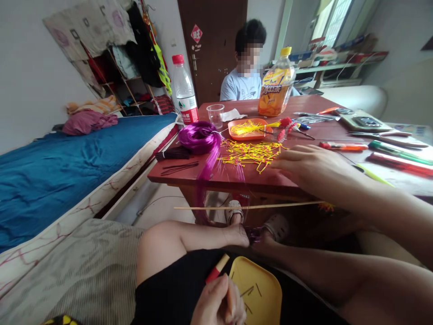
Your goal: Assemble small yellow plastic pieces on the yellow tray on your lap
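My left hand [219, 301] is closed low in front of me, over my lap. Whatever its fingers hold is hidden. Just above it a short red and tan stick-like piece [218, 268] shows; I cannot tell if the hand grips it. Beside that hand, on my lap, a yellow tray [274, 293] holds several small dark slivers. My right hand [306, 164] reaches palm down over the table, fingers stretched, fingertips at the right edge of a loose pile of yellow stems with reddish tips [252, 153]. Below the table edge, a thin wooden stick [250, 207] runs sideways.
On the table [179, 177] are a purple fibre bundle [198, 137], an orange dish [248, 137] with yellow stems, a water bottle [185, 92], a tea bottle [277, 85], a plastic cup [215, 115], pliers [389, 137] and pens. Another person [241, 85] sits opposite. A bed [81, 153] stands left.
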`<state>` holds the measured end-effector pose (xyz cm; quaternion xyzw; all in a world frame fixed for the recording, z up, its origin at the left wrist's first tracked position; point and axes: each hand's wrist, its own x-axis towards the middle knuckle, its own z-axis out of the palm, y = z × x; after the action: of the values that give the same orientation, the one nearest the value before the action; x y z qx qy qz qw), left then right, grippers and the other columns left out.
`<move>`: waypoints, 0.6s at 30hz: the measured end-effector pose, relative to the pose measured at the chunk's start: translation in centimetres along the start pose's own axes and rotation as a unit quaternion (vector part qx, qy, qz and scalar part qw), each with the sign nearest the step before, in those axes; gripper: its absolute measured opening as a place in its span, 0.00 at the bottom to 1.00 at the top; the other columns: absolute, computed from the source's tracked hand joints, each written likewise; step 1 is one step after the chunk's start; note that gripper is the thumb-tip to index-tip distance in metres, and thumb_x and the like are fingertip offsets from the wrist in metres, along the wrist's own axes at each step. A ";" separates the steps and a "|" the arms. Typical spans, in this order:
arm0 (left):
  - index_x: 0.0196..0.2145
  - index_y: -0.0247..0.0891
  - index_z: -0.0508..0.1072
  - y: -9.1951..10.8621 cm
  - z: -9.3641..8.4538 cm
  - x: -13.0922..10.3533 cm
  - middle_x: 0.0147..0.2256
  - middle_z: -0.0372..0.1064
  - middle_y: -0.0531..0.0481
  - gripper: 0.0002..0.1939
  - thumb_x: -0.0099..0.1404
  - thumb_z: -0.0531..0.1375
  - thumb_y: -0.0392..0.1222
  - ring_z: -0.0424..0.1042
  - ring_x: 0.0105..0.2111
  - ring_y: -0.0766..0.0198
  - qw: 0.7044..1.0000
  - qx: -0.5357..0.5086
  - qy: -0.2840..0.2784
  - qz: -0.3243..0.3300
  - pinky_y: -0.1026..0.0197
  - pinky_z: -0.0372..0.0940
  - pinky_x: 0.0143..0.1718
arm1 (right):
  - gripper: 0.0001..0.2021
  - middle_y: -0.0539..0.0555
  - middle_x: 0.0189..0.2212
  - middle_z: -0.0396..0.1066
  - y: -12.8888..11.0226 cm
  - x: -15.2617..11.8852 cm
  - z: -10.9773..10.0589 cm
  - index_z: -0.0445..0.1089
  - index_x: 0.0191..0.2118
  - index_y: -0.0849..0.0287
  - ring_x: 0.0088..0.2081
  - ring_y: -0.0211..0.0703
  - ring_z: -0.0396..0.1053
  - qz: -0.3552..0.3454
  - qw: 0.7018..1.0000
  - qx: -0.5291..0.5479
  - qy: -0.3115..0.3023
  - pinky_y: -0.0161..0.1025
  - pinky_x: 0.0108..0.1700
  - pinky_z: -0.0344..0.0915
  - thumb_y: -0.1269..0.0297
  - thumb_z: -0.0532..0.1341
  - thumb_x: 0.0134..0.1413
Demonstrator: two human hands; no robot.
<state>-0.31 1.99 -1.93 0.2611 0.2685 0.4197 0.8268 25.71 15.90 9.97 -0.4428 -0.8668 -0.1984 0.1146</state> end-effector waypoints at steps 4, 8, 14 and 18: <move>0.13 0.35 0.57 -0.1 -0.2 -0.2 0.12 0.46 0.59 0.26 0.58 0.59 0.54 0.47 0.14 0.75 1.000 -0.008 0.003 -0.001 0.67 0.44 0.18 | 0.05 0.55 0.29 0.72 -1.2 3.0 -0.7 0.73 0.34 0.62 0.34 0.46 0.65 -0.078 0.995 -0.017 -0.051 0.39 0.35 0.58 0.76 0.61 0.50; 0.13 0.35 0.60 0.1 0.1 -0.3 0.12 0.47 0.59 0.24 0.57 0.60 0.53 0.47 0.14 0.74 0.999 -0.019 0.029 0.001 0.66 0.44 0.19 | 0.07 0.56 0.25 0.69 -0.9 3.9 -1.0 0.70 0.27 0.64 0.31 0.46 0.62 -0.119 0.990 -0.040 -0.061 0.40 0.33 0.55 0.77 0.59 0.52; 0.12 0.35 0.61 1.0 1.6 -0.4 0.11 0.47 0.59 0.23 0.53 0.63 0.51 0.47 0.14 0.73 0.996 -0.050 0.079 0.012 0.66 0.43 0.20 | 0.07 0.57 0.27 0.68 -1.4 3.1 -0.2 0.69 0.29 0.65 0.31 0.45 0.62 -0.110 0.993 -0.045 -0.023 0.40 0.33 0.57 0.77 0.56 0.54; 0.11 0.35 0.61 1.4 2.0 -0.2 0.11 0.48 0.59 0.23 0.50 0.65 0.52 0.46 0.14 0.74 0.992 -0.062 0.107 0.018 0.65 0.43 0.20 | 0.08 0.57 0.30 0.71 -1.5 1.5 0.5 0.71 0.30 0.64 0.32 0.43 0.64 -0.042 0.998 -0.006 0.046 0.39 0.34 0.58 0.74 0.55 0.56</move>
<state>0.16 2.09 0.50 0.1682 0.3242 0.4754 0.8004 23.61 16.45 9.77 -0.3975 -0.8771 -0.2286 0.1431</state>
